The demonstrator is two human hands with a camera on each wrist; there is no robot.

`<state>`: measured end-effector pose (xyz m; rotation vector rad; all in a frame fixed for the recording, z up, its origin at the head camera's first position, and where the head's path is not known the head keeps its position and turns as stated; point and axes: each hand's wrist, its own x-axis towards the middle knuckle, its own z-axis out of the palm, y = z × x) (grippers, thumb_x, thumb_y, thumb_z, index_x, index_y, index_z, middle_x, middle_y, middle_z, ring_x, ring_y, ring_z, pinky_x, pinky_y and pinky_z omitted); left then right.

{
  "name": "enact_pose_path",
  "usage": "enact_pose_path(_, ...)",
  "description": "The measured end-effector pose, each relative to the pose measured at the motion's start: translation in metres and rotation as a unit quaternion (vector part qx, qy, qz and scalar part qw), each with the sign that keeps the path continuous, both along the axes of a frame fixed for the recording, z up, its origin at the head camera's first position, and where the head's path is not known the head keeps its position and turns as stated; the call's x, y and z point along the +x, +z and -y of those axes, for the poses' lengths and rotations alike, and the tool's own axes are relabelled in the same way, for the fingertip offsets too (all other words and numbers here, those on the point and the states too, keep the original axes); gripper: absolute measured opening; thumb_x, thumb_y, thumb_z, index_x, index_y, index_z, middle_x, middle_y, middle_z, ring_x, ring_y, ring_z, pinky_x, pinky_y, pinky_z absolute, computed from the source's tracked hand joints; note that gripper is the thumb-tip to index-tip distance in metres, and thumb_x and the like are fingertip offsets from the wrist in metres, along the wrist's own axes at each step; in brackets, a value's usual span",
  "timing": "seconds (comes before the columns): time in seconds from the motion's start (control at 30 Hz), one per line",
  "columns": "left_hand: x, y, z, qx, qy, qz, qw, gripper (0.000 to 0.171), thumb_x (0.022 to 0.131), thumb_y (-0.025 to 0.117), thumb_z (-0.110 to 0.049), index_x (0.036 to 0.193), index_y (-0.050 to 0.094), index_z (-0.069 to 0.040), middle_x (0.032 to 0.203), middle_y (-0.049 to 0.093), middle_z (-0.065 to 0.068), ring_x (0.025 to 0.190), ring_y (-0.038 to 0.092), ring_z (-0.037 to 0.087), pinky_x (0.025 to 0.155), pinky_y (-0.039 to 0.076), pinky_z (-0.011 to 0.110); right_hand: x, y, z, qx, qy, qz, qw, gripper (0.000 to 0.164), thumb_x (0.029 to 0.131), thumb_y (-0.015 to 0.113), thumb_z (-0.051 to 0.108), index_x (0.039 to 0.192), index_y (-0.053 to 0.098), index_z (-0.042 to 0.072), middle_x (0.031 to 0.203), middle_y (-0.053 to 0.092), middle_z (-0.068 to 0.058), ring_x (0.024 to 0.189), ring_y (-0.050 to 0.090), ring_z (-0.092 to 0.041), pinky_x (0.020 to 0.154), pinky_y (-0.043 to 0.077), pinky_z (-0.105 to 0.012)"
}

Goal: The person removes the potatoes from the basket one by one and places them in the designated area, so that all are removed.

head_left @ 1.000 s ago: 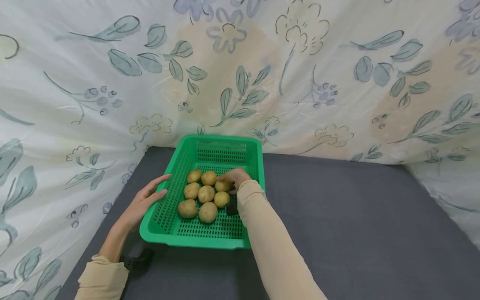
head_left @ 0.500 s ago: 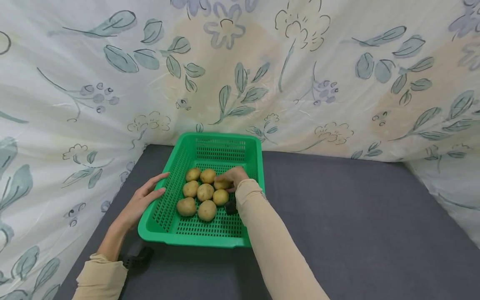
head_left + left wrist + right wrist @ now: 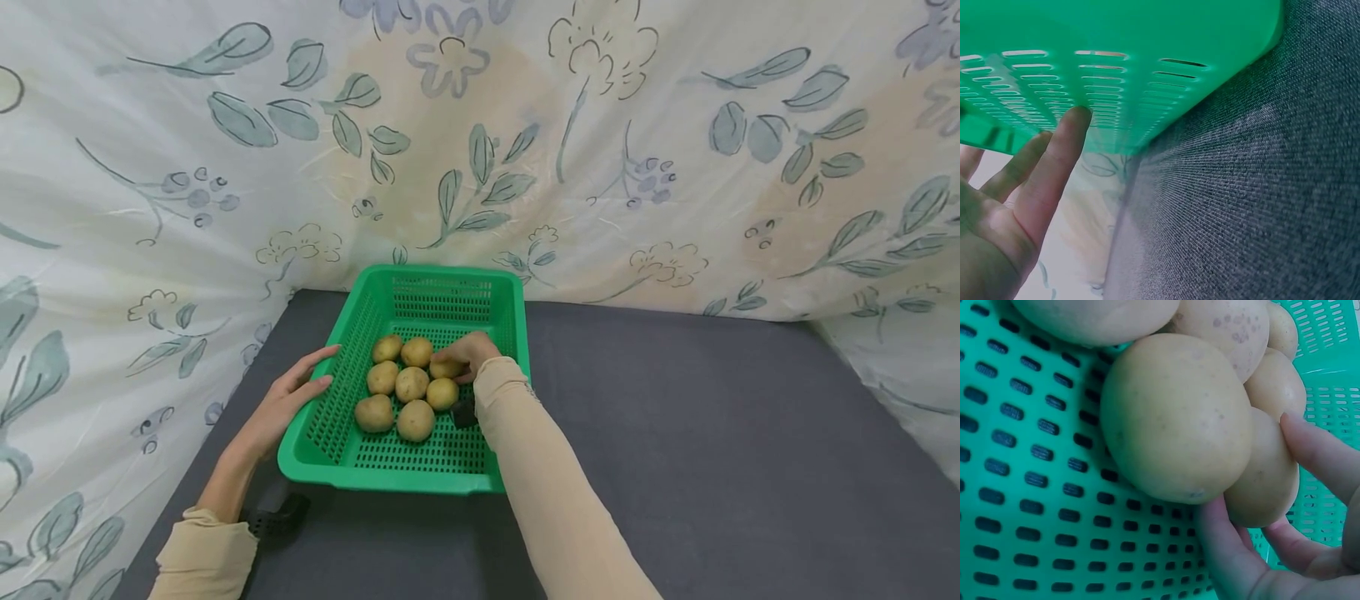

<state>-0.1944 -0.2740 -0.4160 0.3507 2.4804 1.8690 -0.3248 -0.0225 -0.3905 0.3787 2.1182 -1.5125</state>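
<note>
1 green basket (image 3: 405, 481), 8 potatoes (image 3: 412, 384) in it, 2 hands. Basket sits on 1 dark grey cloth surface (image 3: 712, 442), perforated walls and floor. Potatoes lie in 3 rough rows seen from the head: back row 3, middle row 3, front row 2. All 8 inside the basket, toward the middle, none seen outside.

Right hand (image 3: 476, 353): reaches over the basket's right side, thumb and fingers clamped on 1 potato, the held potato (image 3: 1263, 472) at the right end of the back row. Can't tell if it's lifted off the basket floor. Right wrist view shows 6 potatoes, 1 of them in the grip.

Left hand (image 3: 281, 408): at the basket's left side, fingers apart and fairly straight, fingertips (image 3: 1074, 125) against the outer wall; nothing gripped.

2 tan sleeves (image 3: 206, 557), 1 per arm. 2 black devices (image 3: 273, 521), 1 at each wrist. Floral curtain (image 3: 480, 192) behind and at both sides, leaf sprigs and flowers printed on it.
</note>
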Motion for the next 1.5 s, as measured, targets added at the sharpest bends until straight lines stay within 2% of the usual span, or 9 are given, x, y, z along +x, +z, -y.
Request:
enact_pose_path(0.3, 0.000, 0.000, 0.000, 0.003, -0.003, -0.004, 1.0000, 0.051, 0.104, 0.043, -0.021, 0.151, 0.027, -0.009, 0.157, 0.007, 0.017, 0.140, -0.003, 0.042, 0.102, 0.018, 0.067, 0.003, 0.011, -0.002, -0.008, 0.010, -0.004, 1.000, 0.046, 0.082, 0.074, 0.002, 0.122, 0.053, -0.008, 0.119, 0.053, -0.024, 0.110, 0.055, -0.036, 0.078, 0.055, -0.037)
enact_pose_path(0.47, 0.000, 0.000, 0.001, -0.002, -0.004, -0.006, 1.0000, 0.051, 0.104, 0.043, -0.021, 0.151, 0.028, -0.009, 0.157, 0.007, 0.017, 0.140, -0.003, 0.043, 0.102, 0.014, 0.069, 0.001, 0.024, -0.008, -0.019, 0.028, -0.007, 0.999, 0.050, 0.083, 0.073, 0.003, 0.127, 0.050, -0.007, 0.122, 0.050, -0.024, 0.110, 0.055, -0.037, 0.080, 0.054, -0.038)
enact_pose_path(0.7, 0.000, 0.001, 0.002, -0.006, -0.005, -0.009, 0.9999, 0.051, 0.104, 0.043, -0.020, 0.151, 0.027, -0.009, 0.157, 0.007, 0.018, 0.140, -0.003, 0.044, 0.102, 0.012, 0.069, -0.005, 0.045, -0.020, -0.035, 0.057, -0.013, 0.998, 0.047, 0.086, 0.072, 0.006, 0.127, 0.051, -0.005, 0.128, 0.048, -0.023, 0.112, 0.053, -0.037, 0.084, 0.052, -0.039)
enact_pose_path(0.9, 0.001, 0.000, 0.002, -0.002, -0.008, -0.011, 0.9999, 0.051, 0.103, 0.043, -0.019, 0.151, 0.027, -0.008, 0.157, 0.005, 0.018, 0.140, -0.004, 0.044, 0.102, 0.010, 0.070, -0.010, 0.055, -0.026, -0.067, 0.063, -0.008, 0.996, 0.044, 0.085, 0.072, 0.004, 0.125, 0.055, -0.004, 0.132, 0.046, -0.021, 0.114, 0.052, -0.038, 0.084, 0.052, -0.039)
enact_pose_path(1.1, 0.002, -0.001, 0.002, 0.002, -0.011, -0.013, 0.9999, 0.051, 0.104, 0.043, -0.018, 0.151, 0.027, -0.010, 0.157, 0.004, 0.018, 0.140, -0.005, 0.043, 0.102, 0.010, 0.070, -0.015, 0.069, -0.036, -0.067, 0.067, -0.017, 0.995, 0.048, 0.086, 0.072, 0.006, 0.130, 0.053, 0.000, 0.138, 0.041, -0.018, 0.114, 0.053, -0.036, 0.081, 0.054, -0.036)
enact_pose_path(1.3, 0.002, -0.002, 0.002, -0.002, -0.010, -0.014, 0.9999, 0.051, 0.104, 0.043, -0.019, 0.151, 0.027, -0.011, 0.157, 0.005, 0.018, 0.140, -0.005, 0.044, 0.102, 0.011, 0.070, -0.020, 0.084, -0.050, -0.081, 0.101, -0.020, 0.991, 0.046, 0.090, 0.068, 0.009, 0.132, 0.053, 0.003, 0.140, 0.039, -0.018, 0.118, 0.050, -0.035, 0.084, 0.052, -0.034)
enact_pose_path(1.5, 0.001, -0.002, 0.002, -0.004, -0.010, -0.016, 0.9998, 0.051, 0.104, 0.043, -0.018, 0.151, 0.027, -0.011, 0.157, 0.005, 0.018, 0.140, -0.005, 0.044, 0.101, 0.010, 0.070, -0.021, 0.097, -0.065, -0.093, 0.096, -0.028, 0.991, 0.048, 0.090, 0.068, 0.010, 0.134, 0.051, 0.003, 0.139, 0.039, -0.017, 0.121, 0.047, -0.036, 0.089, 0.050, -0.037)
